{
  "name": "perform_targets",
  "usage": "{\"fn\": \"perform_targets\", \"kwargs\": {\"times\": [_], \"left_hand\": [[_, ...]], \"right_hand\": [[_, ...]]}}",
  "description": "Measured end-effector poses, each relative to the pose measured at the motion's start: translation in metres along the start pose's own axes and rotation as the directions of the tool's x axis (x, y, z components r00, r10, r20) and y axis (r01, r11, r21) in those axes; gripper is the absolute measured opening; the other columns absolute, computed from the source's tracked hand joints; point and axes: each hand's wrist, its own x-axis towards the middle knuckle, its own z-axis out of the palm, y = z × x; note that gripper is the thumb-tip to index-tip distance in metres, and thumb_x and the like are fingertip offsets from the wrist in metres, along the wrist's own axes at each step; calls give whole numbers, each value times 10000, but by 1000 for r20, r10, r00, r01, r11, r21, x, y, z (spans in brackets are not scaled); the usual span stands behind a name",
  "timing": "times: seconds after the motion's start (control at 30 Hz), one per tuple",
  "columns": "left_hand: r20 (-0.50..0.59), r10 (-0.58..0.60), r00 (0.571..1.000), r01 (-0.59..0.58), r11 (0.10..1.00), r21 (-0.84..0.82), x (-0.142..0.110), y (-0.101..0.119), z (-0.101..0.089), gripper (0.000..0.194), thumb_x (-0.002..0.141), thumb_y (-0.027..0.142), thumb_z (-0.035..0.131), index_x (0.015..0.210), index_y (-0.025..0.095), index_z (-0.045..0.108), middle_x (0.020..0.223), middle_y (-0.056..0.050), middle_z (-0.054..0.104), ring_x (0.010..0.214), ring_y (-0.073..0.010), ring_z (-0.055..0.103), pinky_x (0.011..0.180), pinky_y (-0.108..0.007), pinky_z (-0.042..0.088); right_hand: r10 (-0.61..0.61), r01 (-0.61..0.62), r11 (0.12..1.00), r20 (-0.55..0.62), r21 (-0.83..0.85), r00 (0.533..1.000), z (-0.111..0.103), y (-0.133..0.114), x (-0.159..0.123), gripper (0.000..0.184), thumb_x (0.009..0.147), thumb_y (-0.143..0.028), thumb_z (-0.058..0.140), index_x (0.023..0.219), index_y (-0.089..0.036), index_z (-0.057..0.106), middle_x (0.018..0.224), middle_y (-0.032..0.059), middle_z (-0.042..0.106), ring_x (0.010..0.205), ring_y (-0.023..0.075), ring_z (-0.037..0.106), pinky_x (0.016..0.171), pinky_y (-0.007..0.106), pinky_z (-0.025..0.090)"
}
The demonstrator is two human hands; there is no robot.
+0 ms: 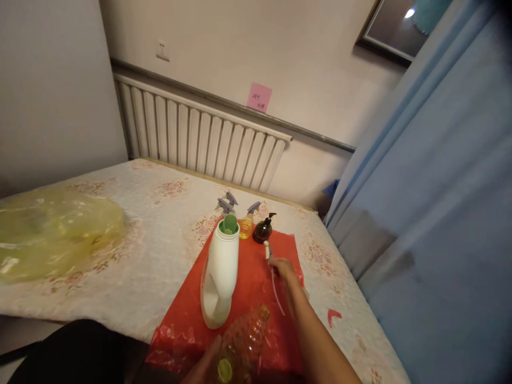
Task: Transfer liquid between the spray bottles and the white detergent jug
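In the head view my left hand point(206, 365), partly cut off by the lower edge, is closed around a ribbed, see-through amber bottle point(251, 333). Its open neck tilts up and to the right. My right hand point(283, 269) pinches a spray head point(267, 249) over the red plastic sheet point(256, 272), and a thin pale dip tube point(277, 290) hangs from it, apart from the bottle. Between the hands and to the left stands a large white jug point(221, 272) with a green pouring spout point(229, 225) in its mouth.
Beyond the jug are a yellow spray bottle point(245, 228), a dark pump bottle point(263, 230) and grey spray heads point(226, 205). A crumpled yellow plastic bag point(60, 229) lies left on the flowered bedcover point(156, 256). A small red piece point(333, 317) lies right; a blue curtain point(432, 186) hangs there.
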Motion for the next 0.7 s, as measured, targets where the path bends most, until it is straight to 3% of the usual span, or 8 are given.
{"fn": "perform_targets", "kwargs": {"times": [0.13,0.23,0.3,0.47,0.7], "left_hand": [[-4,-13,1000,13,1000,9,4,-3,1,832,702,605,663,1430,372,335,1212,-56,675,1210,-319,557,918,-410,520],[-16,-40,999,40,999,21,7,-6,1,746,759,569,636,1408,283,404,1107,-94,714,1073,-316,645,860,-394,531],[-22,-48,999,48,999,23,8,-9,3,680,796,538,616,1383,239,446,1060,-101,724,1003,-308,672,828,-382,534],[-29,-51,998,51,998,23,5,-10,10,600,834,486,599,1350,202,486,1010,-99,734,911,-285,692,792,-369,534],[-16,-37,999,37,999,16,4,-13,10,577,849,484,584,1359,238,475,1066,-87,726,944,-268,687,794,-343,528]], "right_hand": [[-113,122,913,-45,390,993,-31,-13,-32,240,863,-364,630,940,-137,622,865,26,668,730,140,649,643,277,543],[-204,228,758,-110,611,973,-49,-29,-63,284,681,-380,762,818,-185,608,754,-19,676,696,136,661,583,226,517],[-244,270,656,-141,704,959,-58,-41,-82,298,632,-348,785,829,-208,611,773,-30,689,711,138,666,589,231,516],[-285,325,485,-204,812,936,-76,-63,-111,273,632,-248,782,855,-211,629,785,-21,695,723,144,665,593,242,518],[-308,332,436,-208,836,928,-77,-67,-124,247,649,-213,780,855,-192,645,785,-3,693,705,138,655,591,235,519]]}}
